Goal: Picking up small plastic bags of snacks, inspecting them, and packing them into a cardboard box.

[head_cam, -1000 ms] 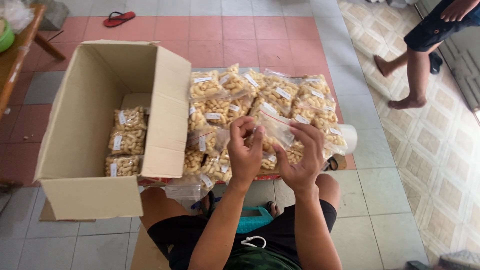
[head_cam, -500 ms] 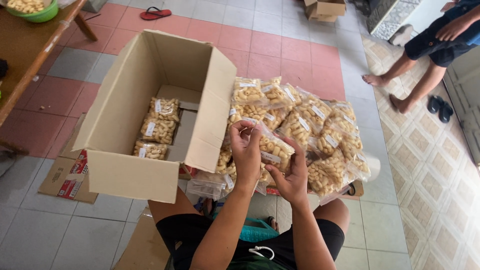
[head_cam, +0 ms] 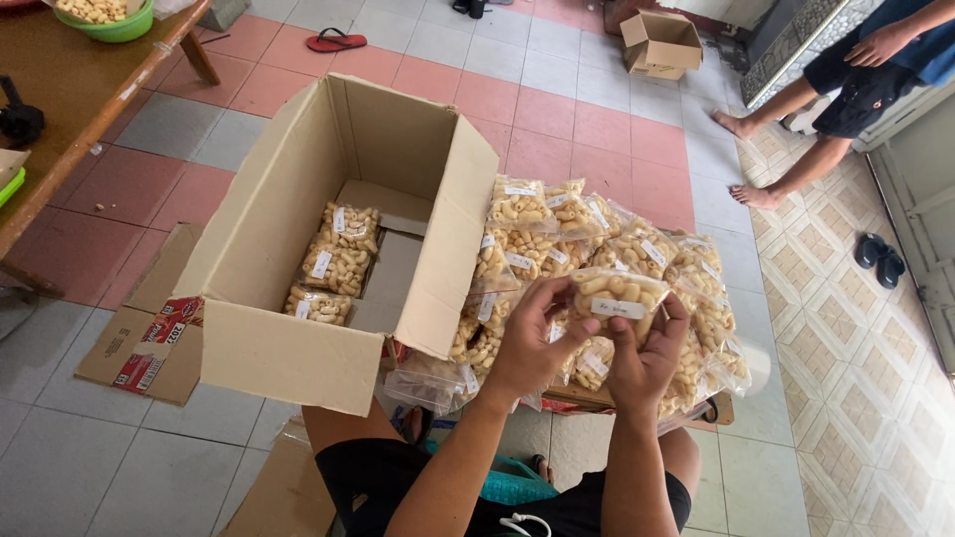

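Item: one clear snack packet (head_cam: 617, 295) with a small white label, gripped at its edges by both the left hand (head_cam: 532, 343) and right hand (head_cam: 647, 358), held above a heap of like packets (head_cam: 597, 239). Adjacent left: open cardboard box (head_cam: 338, 239) on the tiled floor (head_cam: 587, 109), several packets inside (head_cam: 333, 264).

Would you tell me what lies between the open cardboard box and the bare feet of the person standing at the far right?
In the head view, the heap of clear snack bags and tiled floor lie there.
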